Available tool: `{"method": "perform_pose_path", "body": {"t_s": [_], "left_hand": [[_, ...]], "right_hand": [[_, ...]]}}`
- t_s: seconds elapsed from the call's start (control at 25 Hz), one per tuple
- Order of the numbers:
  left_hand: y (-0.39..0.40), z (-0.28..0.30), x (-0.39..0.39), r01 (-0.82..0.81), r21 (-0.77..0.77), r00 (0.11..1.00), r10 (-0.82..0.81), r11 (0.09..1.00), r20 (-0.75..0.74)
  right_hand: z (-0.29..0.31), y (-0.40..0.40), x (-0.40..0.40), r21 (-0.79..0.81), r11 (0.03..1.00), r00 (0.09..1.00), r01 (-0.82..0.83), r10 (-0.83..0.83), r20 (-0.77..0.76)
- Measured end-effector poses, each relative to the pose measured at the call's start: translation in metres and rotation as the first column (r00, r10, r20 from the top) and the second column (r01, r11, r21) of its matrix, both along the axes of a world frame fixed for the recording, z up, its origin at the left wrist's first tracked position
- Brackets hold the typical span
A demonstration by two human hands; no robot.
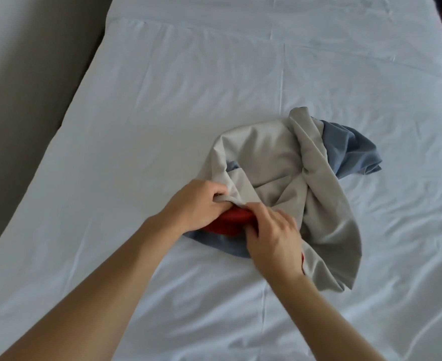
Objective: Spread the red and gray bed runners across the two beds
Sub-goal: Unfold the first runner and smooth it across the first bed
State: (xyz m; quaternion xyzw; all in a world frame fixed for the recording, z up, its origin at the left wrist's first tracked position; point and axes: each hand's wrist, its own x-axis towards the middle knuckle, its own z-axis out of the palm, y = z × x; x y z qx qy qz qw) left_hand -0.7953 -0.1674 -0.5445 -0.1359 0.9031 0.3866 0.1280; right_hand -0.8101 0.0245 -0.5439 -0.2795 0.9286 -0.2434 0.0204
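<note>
Bed (162, 113) w/ white sheet; gray runner (274, 157) bunched mid-bed, just ahead of both hands. Left hand (196, 204) pinches its near edge. Right hand (274, 235), fingers curled, grips the red runner (230, 222) (mostly buried underneath).

Soft, even daylight, faint shadows under the arms, wide-angle bending at the edges, slightly soft focus

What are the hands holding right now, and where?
Both hands, left and right, pinch the near edge of the crumpled gray fabric runner.
</note>
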Motion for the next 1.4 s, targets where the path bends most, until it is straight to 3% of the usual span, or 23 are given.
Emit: {"method": "perform_pose_path", "body": {"t_s": [0.12, 0.28, 0.4, 0.48, 0.56, 0.64, 0.68, 0.84, 0.96, 1.04, 1.12, 1.2, 1.32, 1.4], "left_hand": [[-0.011, -0.025, 0.027, -0.112, -0.120, 0.968, 0.081, 0.986, -0.238], [0.005, -0.045, 0.029, -0.365, -0.173, 0.917, 0.320, 0.915, -0.238], [0.016, -0.055, 0.019, -0.597, 0.098, 0.792, 0.604, 0.797, -0.086], [0.014, -0.058, 0.015, -0.662, 0.311, 0.725, 0.687, 0.682, 0.037], [0.015, -0.057, 0.017, -0.523, 0.348, 0.827, 0.562, 0.778, -0.015], [0.020, -0.058, 0.014, -0.357, 0.243, 0.913, 0.392, 0.902, -0.112], [0.024, -0.059, 0.011, -0.326, 0.174, 0.923, 0.353, 0.929, -0.157], [0.038, -0.045, -0.001, -0.352, 0.045, 0.882, 0.347, 0.935, -0.319], [0.040, -0.027, -0.001, -0.258, 0.013, 0.872, 0.238, 0.966, -0.428], [0.036, -0.014, 0.002, -0.248, 0.089, 0.864, 0.262, 0.965, -0.429], [0.033, -0.002, 0.002, -0.267, 0.272, 0.870, 0.353, 0.924, -0.344], [0.037, 0.008, -0.001, -0.167, 0.291, 0.891, 0.270, 0.942, -0.365], [0.046, 0.009, -0.009, 0.002, 0.030, 0.889, 0.012, 1.000, -0.457], [0.047, -0.009, -0.016, -0.023, -0.147, 0.890, -0.047, 0.989, -0.453]], "right_hand": [[0.014, 0.004, -0.016, -0.101, 0.991, 0.993, 0.090, -0.083, 0.079], [0.041, 0.018, -0.017, -0.197, 0.963, 0.973, 0.184, -0.150, 0.175], [0.053, 0.046, -0.022, -0.240, 0.902, 0.926, 0.358, -0.310, 0.215], [0.051, 0.066, -0.030, -0.148, 0.885, 0.885, 0.441, -0.402, 0.234], [0.043, 0.083, -0.037, 0.082, 0.902, 0.873, 0.424, -0.432, 0.229], [0.041, 0.084, -0.039, 0.275, 0.909, 0.917, 0.312, -0.364, 0.164], [0.041, 0.079, -0.035, 0.288, 0.922, 0.943, 0.258, -0.305, 0.132], [0.040, 0.022, -0.020, 0.197, 0.980, 0.998, 0.008, -0.019, 0.056], [0.022, -0.010, -0.023, 0.141, 0.990, 0.999, -0.024, 0.027, -0.022], [0.022, -0.013, -0.035, 0.047, 0.999, 0.995, 0.015, -0.010, -0.098], [0.033, -0.008, -0.044, -0.040, 0.999, 0.991, 0.022, -0.027, -0.131], [0.047, 0.003, -0.048, -0.124, 0.991, 0.988, 0.041, -0.059, -0.141], [0.065, 0.031, -0.047, -0.200, 0.971, 0.986, 0.128, -0.146, -0.079], [0.076, 0.047, -0.046, -0.262, 0.949, 0.983, 0.176, -0.183, -0.002]]}}
